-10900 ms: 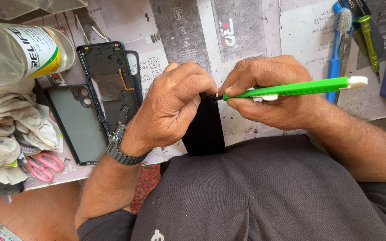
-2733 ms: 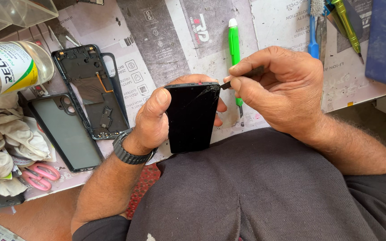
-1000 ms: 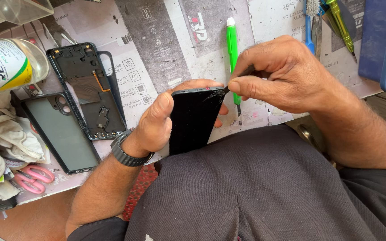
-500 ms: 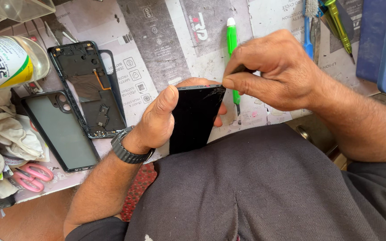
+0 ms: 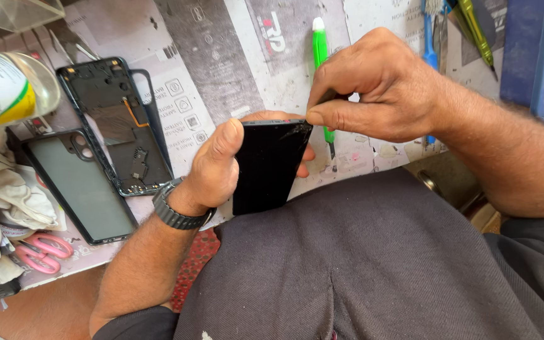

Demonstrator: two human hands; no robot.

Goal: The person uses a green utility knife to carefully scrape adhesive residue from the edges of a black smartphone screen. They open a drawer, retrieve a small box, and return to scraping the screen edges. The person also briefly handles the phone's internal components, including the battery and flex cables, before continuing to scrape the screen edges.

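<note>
My left hand (image 5: 218, 167) grips a black phone screen panel (image 5: 267, 169) upright against my lap, thumb on its left edge. The panel's top right corner is cracked. My right hand (image 5: 373, 88) pinches at that cracked corner with thumb and fingertips; whatever small thing sits between them is hidden. A green-handled tool (image 5: 320, 56) lies on the table behind my right hand, partly covered by it.
On the paper-covered table (image 5: 221, 75) lie a black phone frame (image 5: 118, 126) and a dark back cover (image 5: 83, 189). A clear bottle (image 5: 4, 88), rags (image 5: 1, 195) and pink scissors (image 5: 39, 252) are at the left. A blue brush (image 5: 429, 38) and blue box (image 5: 536, 56) sit at the right.
The green tool, held in my right hand eleven seconds ago, now lies on the table. My right hand has since stayed pinching the panel's top right corner, shifting slightly.
</note>
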